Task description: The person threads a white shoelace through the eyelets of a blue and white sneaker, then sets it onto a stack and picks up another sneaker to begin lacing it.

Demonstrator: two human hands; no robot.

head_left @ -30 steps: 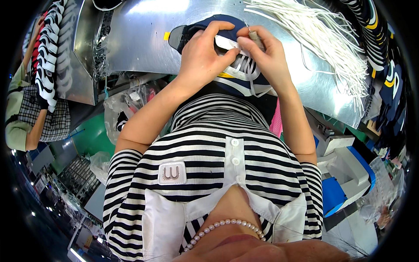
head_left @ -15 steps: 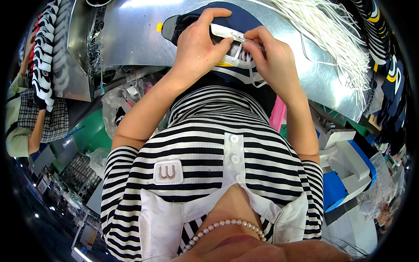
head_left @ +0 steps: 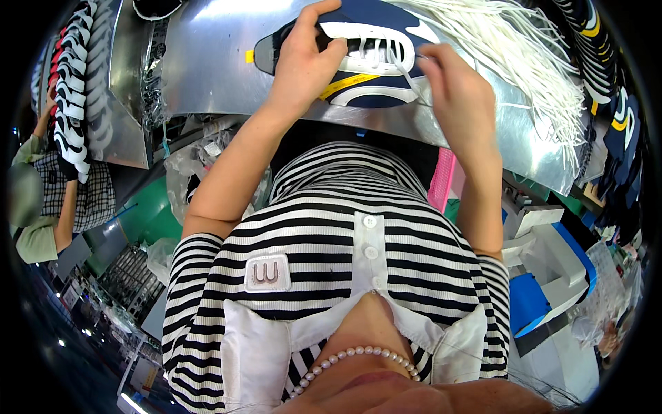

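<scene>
A navy shoe upper (head_left: 383, 96) lies on the metal bench, with a white eyelet band, a yellow stripe and a grey-black end. My left hand (head_left: 303, 69) grips it at the collar, the thumb over the opening and fingers on the far side. White lacing (head_left: 372, 54) crosses part of the opening. From there a loose stretch of the white shoelace (head_left: 412, 84) runs toward my right hand (head_left: 460, 96). That hand is just right of the eyelets, thumb and forefinger brought together on the shoelace; motion blurs the fingertips.
A heap of white shoelaces (head_left: 517, 76) covers the right of the metal bench (head_left: 221, 62). Shoe uppers hang in rows at the left (head_left: 69, 90) and right (head_left: 620, 127). Below are a pink basket (head_left: 441, 181) and a blue-white machine (head_left: 545, 276). A co-worker's arm (head_left: 65, 214) shows at far left.
My right hand has moved off the eyelets to the right and slightly down. My left hand has shifted a little left, and the upper now lies flatter with its lacing exposed.
</scene>
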